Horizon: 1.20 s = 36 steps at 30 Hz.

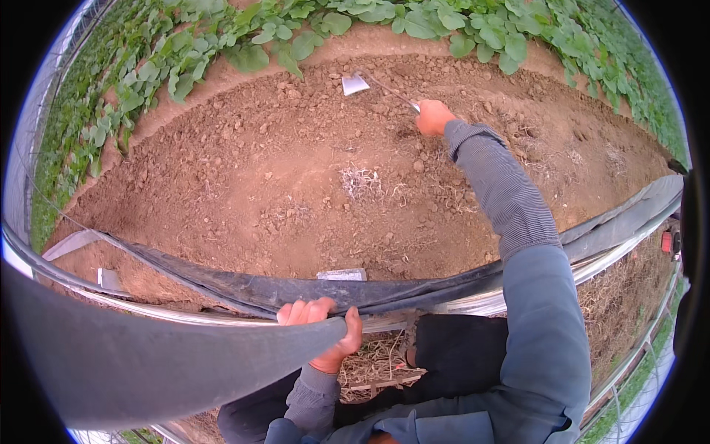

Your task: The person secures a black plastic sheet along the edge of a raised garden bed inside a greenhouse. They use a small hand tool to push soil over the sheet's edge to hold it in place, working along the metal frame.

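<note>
My right hand point(434, 117) is closed around the handle of a small hand hoe point(355, 85), reaching far out over bare brown soil point(266, 205). The hoe's thin curved neck leads left to a pale, flat metal blade, which rests at or just above loose clods. Close to my body, my left hand point(346, 347) grips the edge of a grey plastic sheet point(166, 361) that stretches away to the left. Just beyond those fingers, a folded dark sheet point(238, 280) runs across the near side of the soil.
Leafy green plants point(421, 22) line the far side of the soil. Dry pale roots point(360, 183) lie mid-plot. A flat whitish piece point(342, 275) shows behind the dark sheet, another pale piece point(109, 278) at left. A red object point(667, 242) is at far right.
</note>
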Available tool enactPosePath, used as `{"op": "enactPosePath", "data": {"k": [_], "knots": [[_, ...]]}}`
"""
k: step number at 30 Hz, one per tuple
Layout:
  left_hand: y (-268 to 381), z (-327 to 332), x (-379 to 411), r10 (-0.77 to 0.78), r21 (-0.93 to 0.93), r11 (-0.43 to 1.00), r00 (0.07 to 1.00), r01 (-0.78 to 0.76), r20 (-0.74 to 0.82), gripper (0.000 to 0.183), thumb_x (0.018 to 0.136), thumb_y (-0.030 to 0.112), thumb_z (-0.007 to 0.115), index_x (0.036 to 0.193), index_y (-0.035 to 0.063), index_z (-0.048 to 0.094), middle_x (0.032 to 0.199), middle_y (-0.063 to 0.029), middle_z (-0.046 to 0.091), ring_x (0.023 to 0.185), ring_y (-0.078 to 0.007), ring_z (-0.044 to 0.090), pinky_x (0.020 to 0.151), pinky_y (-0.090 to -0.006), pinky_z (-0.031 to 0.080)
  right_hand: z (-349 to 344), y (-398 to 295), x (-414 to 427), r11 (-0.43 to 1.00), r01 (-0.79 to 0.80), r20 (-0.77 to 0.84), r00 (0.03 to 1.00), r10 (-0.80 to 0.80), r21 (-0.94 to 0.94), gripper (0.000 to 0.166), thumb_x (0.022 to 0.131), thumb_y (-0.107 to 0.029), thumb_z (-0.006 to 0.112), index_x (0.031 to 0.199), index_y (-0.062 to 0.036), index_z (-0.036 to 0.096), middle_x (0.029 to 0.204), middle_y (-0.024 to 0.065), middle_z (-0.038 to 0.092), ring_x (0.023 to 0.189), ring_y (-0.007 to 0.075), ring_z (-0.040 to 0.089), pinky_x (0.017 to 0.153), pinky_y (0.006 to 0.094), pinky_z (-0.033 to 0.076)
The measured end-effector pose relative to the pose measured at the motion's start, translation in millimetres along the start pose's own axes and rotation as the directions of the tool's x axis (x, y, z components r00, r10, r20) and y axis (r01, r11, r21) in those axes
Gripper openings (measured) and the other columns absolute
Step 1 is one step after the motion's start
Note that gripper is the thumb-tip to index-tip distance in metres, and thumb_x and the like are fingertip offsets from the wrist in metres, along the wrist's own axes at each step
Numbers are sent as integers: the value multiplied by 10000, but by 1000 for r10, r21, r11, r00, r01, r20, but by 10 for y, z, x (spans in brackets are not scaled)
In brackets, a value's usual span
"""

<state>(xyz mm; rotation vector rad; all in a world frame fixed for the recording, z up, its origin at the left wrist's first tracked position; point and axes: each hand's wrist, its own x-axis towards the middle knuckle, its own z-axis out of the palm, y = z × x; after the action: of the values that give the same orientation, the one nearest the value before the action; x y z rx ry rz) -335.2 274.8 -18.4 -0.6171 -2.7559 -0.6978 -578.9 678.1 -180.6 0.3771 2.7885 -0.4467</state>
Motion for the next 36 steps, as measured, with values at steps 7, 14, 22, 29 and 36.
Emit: {"op": "enactPosePath", "data": {"k": [7,14,22,29,36], "knots": [[126,87,2,-76,-167,984,993,60,-92,207,728,209,750,812,91,602,707,-86,512,678,-306,505,661,-437,392,-662,1860,-788,928,-8,214,972,95,-372,200,822,-141,588,897,-3,710,947,253,707,927,408,697,808,482,560],[57,85,-66,-36,-54,998,989,29,-146,230,730,204,786,852,92,626,726,-74,556,681,-324,536,673,-438,401,-1510,3116,-2420,809,-147,103,963,248,-569,184,839,-140,585,894,-13,707,927,247,702,889,438,677,801,514,541],[42,51,-68,-43,-110,994,978,21,-206,214,723,209,798,765,96,621,751,-94,571,711,-348,542,717,-451,395,-1056,1254,-1934,942,152,217,972,-88,-298,108,872,-138,586,912,-77,666,896,207,692,897,433,660,778,525,525],[123,74,-33,-56,-134,990,983,33,-176,229,730,217,808,764,88,621,755,-101,577,758,-360,546,713,-463,399,-44,-1019,-1537,842,517,228,848,-478,-157,222,875,-85,585,1074,-57,678,969,197,714,967,377,702,795,496,573],[49,19,-72,-46,-106,994,983,27,-177,219,717,200,807,790,84,636,749,-69,619,715,-323,584,702,-439,406,-400,-652,-1544,872,402,241,909,-341,-279,201,898,-72,562,1067,-62,671,1038,174,702,1000,367,693,821,491,568]]}}
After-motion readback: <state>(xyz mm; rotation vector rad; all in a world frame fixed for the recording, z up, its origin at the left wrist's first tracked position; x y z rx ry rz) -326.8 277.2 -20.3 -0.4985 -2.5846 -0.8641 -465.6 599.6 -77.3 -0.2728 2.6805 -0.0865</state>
